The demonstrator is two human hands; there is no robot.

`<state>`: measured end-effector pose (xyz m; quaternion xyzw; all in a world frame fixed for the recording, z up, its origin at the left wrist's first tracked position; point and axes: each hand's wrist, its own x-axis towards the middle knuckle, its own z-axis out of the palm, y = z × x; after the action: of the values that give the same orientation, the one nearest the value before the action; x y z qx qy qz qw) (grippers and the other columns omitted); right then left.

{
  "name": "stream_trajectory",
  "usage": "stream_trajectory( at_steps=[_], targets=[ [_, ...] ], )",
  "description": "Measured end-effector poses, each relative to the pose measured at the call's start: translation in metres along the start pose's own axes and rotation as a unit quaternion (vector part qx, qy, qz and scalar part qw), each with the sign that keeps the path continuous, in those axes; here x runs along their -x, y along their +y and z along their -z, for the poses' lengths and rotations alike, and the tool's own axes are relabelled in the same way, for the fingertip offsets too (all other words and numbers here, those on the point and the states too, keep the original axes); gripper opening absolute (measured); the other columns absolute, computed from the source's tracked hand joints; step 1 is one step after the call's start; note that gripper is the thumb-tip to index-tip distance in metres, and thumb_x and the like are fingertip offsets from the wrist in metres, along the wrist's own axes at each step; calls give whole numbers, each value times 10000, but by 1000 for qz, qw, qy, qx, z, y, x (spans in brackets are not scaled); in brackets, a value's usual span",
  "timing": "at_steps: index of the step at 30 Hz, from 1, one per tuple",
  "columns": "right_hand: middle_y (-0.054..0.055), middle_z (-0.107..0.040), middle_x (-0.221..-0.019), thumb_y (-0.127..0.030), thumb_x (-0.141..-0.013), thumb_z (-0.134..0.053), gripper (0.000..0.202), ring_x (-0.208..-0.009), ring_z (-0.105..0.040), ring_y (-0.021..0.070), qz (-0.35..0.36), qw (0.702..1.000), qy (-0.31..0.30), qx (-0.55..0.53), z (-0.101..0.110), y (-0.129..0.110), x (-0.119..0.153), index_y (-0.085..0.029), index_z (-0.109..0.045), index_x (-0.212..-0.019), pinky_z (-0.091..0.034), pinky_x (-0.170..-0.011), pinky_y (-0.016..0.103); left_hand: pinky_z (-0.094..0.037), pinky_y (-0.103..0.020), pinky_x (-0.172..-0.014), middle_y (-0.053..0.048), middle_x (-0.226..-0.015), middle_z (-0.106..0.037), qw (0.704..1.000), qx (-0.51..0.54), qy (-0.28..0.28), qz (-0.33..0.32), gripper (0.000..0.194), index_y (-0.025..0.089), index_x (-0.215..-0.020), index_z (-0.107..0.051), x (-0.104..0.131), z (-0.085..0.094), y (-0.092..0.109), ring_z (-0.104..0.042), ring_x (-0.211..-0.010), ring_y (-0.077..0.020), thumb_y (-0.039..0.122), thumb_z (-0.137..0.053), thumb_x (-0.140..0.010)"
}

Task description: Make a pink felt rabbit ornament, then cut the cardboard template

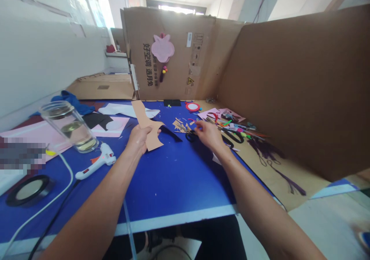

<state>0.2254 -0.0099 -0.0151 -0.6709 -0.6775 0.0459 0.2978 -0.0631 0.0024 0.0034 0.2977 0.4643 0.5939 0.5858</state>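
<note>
My left hand (138, 138) pinches a cut tan sheet (150, 131) between thumb and fingers, raised over the blue table. The sheet has curved edges, and a dark strip (172, 133) juts from its right side; I cannot tell if they are joined. My right hand (208, 135) is closed, fingers curled at the black handle of a pair of scissors (190, 136), whose blades point left. Tan scraps (180, 125) lie around the blades. Black handles of another tool (235, 136) show beyond the right wrist.
On the left are a glass jar of liquid (73, 131), a white glue gun (96, 161) with its cord, and black tape (30, 190). Cardboard walls (176, 59) stand behind and to the right. Dark tassels (264, 148), a red-rimmed disc (192, 106) and coloured craft bits clutter the right side.
</note>
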Motion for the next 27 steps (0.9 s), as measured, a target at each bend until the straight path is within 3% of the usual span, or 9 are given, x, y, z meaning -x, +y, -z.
stream_trajectory(
  at_steps=[4,9,14,22,27],
  targets=[
    [119,-784,-1345,-350,-1032,-689,364,-1221,-730,309,31,992,-81,89,-10,-18,11,-239,-757,-1372,-538,-982,357,-717,-380,-683,-136,-836,-821,1000,1,0,8,377,71,-1231,-751,-1,2,1,-811,-662,-256,-12,-665,-873],
    [138,-761,-1312,-327,-1040,-653,379,-1184,-732,315,25,986,-111,126,-9,-24,16,-233,-740,-1396,-546,-954,368,-711,-365,-644,-137,-835,-821,1000,-2,4,5,347,66,-1208,-752,-2,1,0,-809,-642,-255,-9,-684,-876],
    [156,-755,-1295,-275,-1040,-586,432,-1153,-748,324,9,983,-106,149,-8,-28,17,-239,-697,-1456,-547,-953,379,-700,-330,-614,-134,-822,-820,1000,-6,11,7,328,58,-1162,-756,-2,-1,-2,-802,-613,-243,-33,-686,-855],
    [175,-746,-1293,-264,-1020,-579,454,-1139,-753,343,-14,989,-44,143,-6,-38,18,-226,-636,-1470,-554,-955,400,-681,-325,-565,-141,-794,-808,1000,-14,-3,16,287,60,-1113,-748,1,-2,0,-792,-602,-252,-29,-669,-851],
    [192,-742,-1271,-268,-1037,-560,421,-1136,-752,369,-36,983,-61,172,-3,-37,21,-232,-661,-1444,-558,-948,437,-682,-348,-584,-172,-874,-829,995,-43,-61,63,297,78,-1129,-770,4,-1,-8,-803,-644,-267,-9,-683,-858]
  ],
)
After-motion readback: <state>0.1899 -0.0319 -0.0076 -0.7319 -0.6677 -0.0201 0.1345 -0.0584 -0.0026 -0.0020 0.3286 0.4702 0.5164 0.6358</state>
